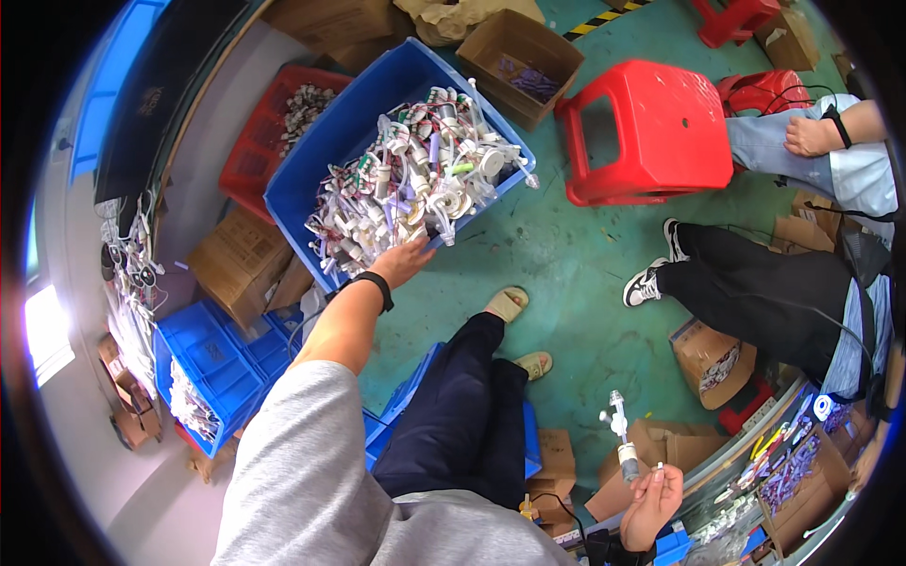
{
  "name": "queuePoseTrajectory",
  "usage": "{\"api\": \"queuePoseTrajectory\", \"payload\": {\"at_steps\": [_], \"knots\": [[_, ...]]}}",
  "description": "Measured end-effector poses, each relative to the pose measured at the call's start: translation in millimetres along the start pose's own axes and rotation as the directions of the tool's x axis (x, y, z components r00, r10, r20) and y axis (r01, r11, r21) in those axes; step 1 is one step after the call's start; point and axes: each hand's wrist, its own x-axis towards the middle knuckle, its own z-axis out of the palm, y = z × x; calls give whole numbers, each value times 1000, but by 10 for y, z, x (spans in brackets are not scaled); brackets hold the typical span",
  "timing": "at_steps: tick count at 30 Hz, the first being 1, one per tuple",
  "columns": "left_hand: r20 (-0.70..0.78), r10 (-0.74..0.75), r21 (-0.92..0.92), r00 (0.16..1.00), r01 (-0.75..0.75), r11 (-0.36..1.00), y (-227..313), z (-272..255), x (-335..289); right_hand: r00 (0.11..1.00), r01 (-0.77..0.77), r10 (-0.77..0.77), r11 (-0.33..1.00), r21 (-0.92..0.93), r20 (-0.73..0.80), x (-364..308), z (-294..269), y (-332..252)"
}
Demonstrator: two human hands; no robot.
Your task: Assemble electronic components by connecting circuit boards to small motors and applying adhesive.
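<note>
At the near rim of a large blue bin (291,201), my left hand (404,261) reaches against a heap of small assemblies (401,179). Its fingers stretch toward the heap, the tips partly hidden among the parts. White, clear, grey and purple plastic pieces with thin wires make up the heap. Low on the right, my right hand (653,500) is closed, thumb and fingers pinched together. From it sticks up a slim assembly (623,448) with a grey and white cylinder and a clear branched fitting on top. A small white tip also shows at the fingers.
Beside the bin are a red crate (255,151) and a carton of purple pieces (524,64). A red stool (661,132) stands to the right, near two seated people's legs (755,283). Blue crates (203,363) stand at left; a parts-covered bench (783,500) is at lower right.
</note>
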Motion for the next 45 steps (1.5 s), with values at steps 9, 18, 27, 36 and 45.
{"api": "queuePoseTrajectory", "payload": {"at_steps": [9, 18, 27, 36, 45], "knots": [[538, 75, 210, 840, -220, 953, 267, 688, 66, 996, -16, 15, 1000, 14, 88, -58, 102, -95], [92, -405, -609, 910, 373, 700, 434, -609, -112, 1000, 14, -13, 999, -48, 14, -256, -98, -139], [48, -577, -738, 815, 418, 530, 692, -1691, -650, 984, 147, -168, 956, -252, -63, -541, -614, -429], [-233, -219, -407, 947, 109, 907, 597, -3397, 307, 895, 289, -230, 952, 104, -383, -1111, -1563, 161], [-715, 86, -178, 693, -299, 937, 1311, -5201, 1385, 763, 547, -439, 830, 112, -475, -1622, -2642, -514]]}}
